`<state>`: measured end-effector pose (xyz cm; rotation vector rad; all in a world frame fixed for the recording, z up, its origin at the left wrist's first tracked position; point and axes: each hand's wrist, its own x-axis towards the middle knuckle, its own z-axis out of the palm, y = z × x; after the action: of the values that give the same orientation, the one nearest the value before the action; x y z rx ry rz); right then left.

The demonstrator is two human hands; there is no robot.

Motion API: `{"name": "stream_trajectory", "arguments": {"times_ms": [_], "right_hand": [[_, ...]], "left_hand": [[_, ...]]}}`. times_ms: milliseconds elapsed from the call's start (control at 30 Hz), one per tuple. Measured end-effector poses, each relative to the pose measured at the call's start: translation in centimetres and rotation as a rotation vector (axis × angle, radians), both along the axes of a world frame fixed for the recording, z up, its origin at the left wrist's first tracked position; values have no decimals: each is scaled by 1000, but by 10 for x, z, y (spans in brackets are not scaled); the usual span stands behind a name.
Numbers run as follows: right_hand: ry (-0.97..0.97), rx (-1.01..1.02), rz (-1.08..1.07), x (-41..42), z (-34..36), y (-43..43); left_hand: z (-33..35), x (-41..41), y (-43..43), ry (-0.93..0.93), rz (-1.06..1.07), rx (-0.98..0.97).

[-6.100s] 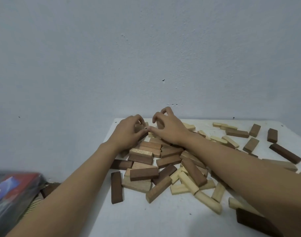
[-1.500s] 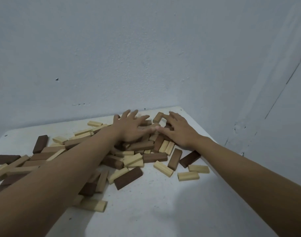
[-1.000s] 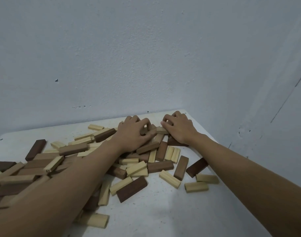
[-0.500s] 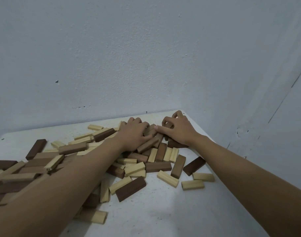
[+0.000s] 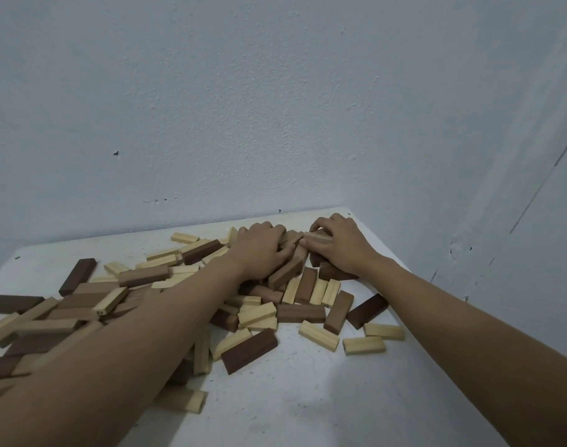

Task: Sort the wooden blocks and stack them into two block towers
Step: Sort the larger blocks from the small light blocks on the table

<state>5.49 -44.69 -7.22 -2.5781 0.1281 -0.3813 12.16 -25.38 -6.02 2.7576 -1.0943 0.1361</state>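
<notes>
Crowding a white table [image 5: 308, 401], mixed wooden blocks [image 5: 301, 313], pale blue corner walls [image 5: 275, 108]

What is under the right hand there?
The right hand pinches a pale block; dark brown blocks poke out beneath its palm. Whatever lies directly under the palm is covered.

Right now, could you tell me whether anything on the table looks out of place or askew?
Nothing looks damaged. The blocks lie in a jumbled heap on the table, light and dark mixed, many tilted across one another, with no tower begun.
</notes>
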Motion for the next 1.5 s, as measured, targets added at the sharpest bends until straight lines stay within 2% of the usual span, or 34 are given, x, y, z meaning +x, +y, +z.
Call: {"name": "stream_trajectory", "arguments": {"times_ms": [200,400,667,767,833,967,1167,1267,1400,1500], "right_hand": [[-69,30,-7,0,0,-3],[-173,38,32,-8,10,6],[-360,142,144,-12,32,72],[-307,177,238,-17,37,107],[-221,118,318,-23,33,129],[-73,-235,323,-33,20,155],[-30,-167,325,-63,32,140],[-64,-224,330,-90,35,125],[-56,-266,411,-125,31,110],[-36,-374,510,-138,21,120]], "left_hand": [[-1,1,-2,-80,-12,-11],[7,6,15,-17,-21,-156],[41,2,96,32,26,-212],[47,-13,134,66,35,-176],[46,-25,156,102,36,-161],[34,-44,183,129,33,-78],[25,-59,209,143,9,-21],[31,-82,219,124,-6,-24],[32,-120,233,-7,-216,-5],[17,-136,245,-103,-220,102]]}}
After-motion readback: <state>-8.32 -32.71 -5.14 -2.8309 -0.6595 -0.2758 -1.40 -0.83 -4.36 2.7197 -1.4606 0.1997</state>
